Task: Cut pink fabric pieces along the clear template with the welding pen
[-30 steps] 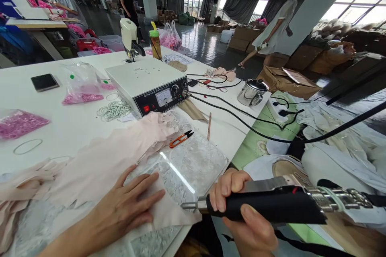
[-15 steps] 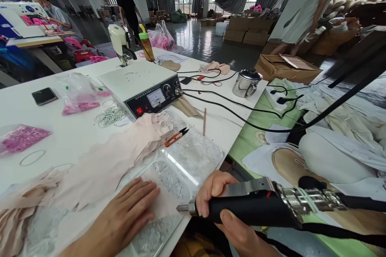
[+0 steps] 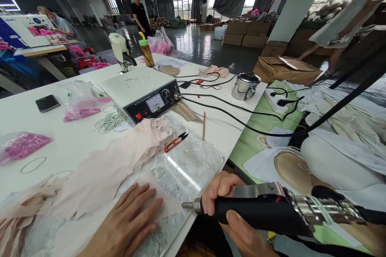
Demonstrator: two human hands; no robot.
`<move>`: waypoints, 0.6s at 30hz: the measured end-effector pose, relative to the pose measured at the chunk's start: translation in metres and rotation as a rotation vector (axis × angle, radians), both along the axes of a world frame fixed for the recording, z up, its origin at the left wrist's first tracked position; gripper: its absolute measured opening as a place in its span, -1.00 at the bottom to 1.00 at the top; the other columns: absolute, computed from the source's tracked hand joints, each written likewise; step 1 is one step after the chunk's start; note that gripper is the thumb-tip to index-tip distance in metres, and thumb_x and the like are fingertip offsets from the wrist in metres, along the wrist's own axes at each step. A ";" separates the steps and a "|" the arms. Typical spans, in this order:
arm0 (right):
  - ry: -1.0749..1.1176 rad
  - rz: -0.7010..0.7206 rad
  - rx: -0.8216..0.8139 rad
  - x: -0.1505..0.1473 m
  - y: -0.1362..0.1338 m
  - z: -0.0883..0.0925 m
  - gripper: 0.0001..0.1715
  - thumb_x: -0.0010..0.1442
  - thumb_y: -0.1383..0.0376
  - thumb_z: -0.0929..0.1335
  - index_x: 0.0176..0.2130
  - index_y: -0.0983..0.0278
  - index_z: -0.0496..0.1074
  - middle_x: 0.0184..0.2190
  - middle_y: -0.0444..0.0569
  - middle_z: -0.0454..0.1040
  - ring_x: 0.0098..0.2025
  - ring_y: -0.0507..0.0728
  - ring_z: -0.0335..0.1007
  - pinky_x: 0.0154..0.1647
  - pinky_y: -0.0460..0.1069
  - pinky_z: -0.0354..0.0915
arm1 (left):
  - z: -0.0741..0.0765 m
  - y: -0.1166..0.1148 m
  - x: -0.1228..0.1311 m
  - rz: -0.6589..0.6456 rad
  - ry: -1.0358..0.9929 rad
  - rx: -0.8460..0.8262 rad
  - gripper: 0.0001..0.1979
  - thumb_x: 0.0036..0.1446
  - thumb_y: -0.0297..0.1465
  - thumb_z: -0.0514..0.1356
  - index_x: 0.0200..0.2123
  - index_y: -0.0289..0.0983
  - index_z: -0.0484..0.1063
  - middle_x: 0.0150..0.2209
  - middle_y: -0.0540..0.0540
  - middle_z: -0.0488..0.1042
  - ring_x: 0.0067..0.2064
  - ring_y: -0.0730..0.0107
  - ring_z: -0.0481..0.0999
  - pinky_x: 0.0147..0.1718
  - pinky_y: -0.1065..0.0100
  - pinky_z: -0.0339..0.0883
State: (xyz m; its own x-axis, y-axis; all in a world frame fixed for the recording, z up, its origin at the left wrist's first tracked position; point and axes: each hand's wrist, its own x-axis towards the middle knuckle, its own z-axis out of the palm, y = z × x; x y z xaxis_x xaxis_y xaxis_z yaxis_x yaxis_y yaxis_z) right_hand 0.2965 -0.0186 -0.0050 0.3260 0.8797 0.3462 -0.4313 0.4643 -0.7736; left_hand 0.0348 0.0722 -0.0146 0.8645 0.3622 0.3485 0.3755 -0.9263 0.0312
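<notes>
My left hand (image 3: pixel 132 219) lies flat with fingers spread on a thin pale pink fabric piece (image 3: pixel 169 202), which rests on a clear sheet (image 3: pixel 196 150) over the white table. In my right hand (image 3: pixel 224 196) is a black handheld ultrasonic cutter (image 3: pixel 259 211), gripped round its body. Its metal tip (image 3: pixel 188 205) points left, at the fabric's right corner; whether it touches cannot be made out. Left of my hand lies a stack of pale pink fabric pieces (image 3: pixel 99 168). Orange thread snips (image 3: pixel 175 142) rest on the sheet beyond my hands.
A control box (image 3: pixel 150 102) with a dial sits behind the fabric, its black cable (image 3: pixel 223 110) running right. Nearby are a pencil (image 3: pixel 204 125), a metal mug (image 3: pixel 245 85), a phone (image 3: pixel 47 103), rubber bands (image 3: pixel 110 121) and a bag of pink pieces (image 3: pixel 28 145). People stand farther back.
The cutter and my right hand have shifted slightly right. My left hand has moved a little right and down, its fingers more spread. A person at the right has walked farther right.
</notes>
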 end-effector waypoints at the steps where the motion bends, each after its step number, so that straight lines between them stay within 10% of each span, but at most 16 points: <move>1: -0.007 0.001 -0.004 0.000 -0.002 0.000 -0.78 0.26 0.07 0.38 -0.18 0.12 0.37 -0.33 -0.13 0.32 -0.46 0.04 0.36 -0.41 0.02 0.31 | -0.001 -0.002 0.001 0.012 -0.004 0.009 -0.64 0.52 -0.24 -0.04 0.20 -0.11 0.43 0.18 -0.06 0.49 0.33 0.24 0.32 0.38 0.14 0.06; 18: 0.039 0.158 0.013 0.012 0.000 -0.030 -0.73 0.24 0.00 0.39 -0.30 0.12 0.47 -0.46 -0.07 0.50 -0.61 0.10 0.43 -0.57 0.04 0.41 | -0.021 -0.021 0.007 0.129 0.113 0.180 -0.58 0.49 -0.14 -0.03 0.34 0.08 0.26 0.28 -0.08 0.38 0.32 -0.05 0.32 0.18 0.00 0.38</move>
State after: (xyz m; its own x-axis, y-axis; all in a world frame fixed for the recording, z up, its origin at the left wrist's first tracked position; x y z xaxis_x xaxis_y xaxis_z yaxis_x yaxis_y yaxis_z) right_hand 0.3088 -0.0184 -0.0346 0.1972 0.9168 0.3474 -0.5295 0.3978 -0.7492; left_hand 0.0420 0.0512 -0.0357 0.8525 0.4125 0.3211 0.4824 -0.8575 -0.1791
